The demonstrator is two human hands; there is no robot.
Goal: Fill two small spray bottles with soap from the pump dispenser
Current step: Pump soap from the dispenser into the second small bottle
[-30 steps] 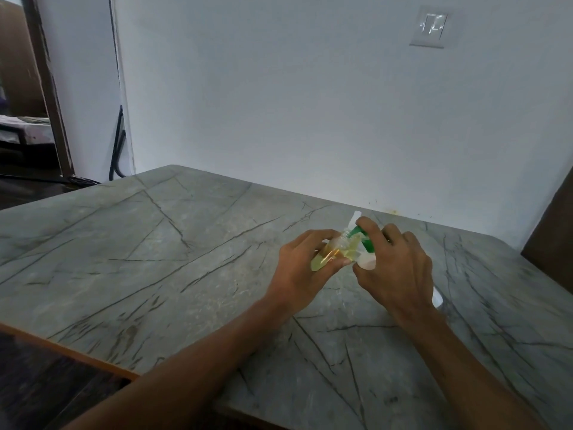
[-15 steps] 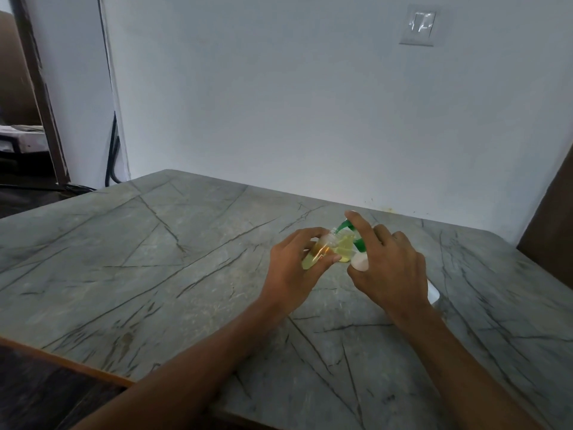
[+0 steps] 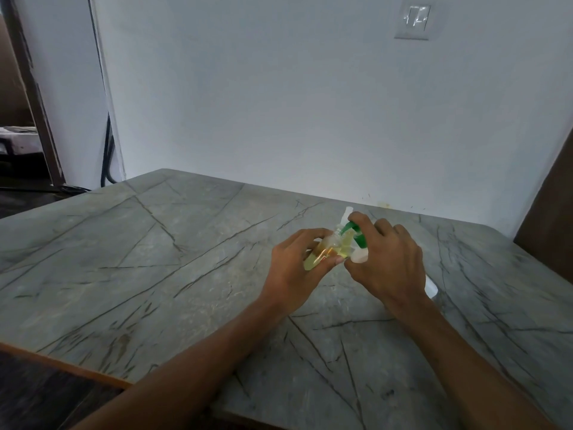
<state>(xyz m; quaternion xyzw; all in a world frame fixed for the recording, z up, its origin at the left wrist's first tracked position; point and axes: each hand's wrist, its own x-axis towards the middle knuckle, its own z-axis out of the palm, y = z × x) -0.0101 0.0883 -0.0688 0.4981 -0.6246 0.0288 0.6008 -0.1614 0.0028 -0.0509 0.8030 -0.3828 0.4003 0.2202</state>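
My left hand (image 3: 294, 268) grips a small clear spray bottle (image 3: 314, 259) holding yellowish liquid, tilted with its open neck toward the right. My right hand (image 3: 387, 262) is wrapped around the pump dispenser, whose green pump head (image 3: 356, 235) shows under my index finger, which rests on top. The pump's spout meets the neck of the small bottle. A white tip (image 3: 348, 212) pokes up just behind my fingertip. Most of the dispenser body is hidden by my right hand; a pale rounded part (image 3: 360, 256) shows below the pump.
A white and clear object (image 3: 431, 287), partly hidden behind my right wrist, lies on the grey veined stone table (image 3: 186, 274). A white wall with a switch plate (image 3: 414, 20) stands behind. A dark wooden panel (image 3: 548, 221) is at the right, a doorway at the left.
Both hands stay together at the same spot on the table. My right index finger dipped on the pump head and rose again; the white tip behind it shows once more.
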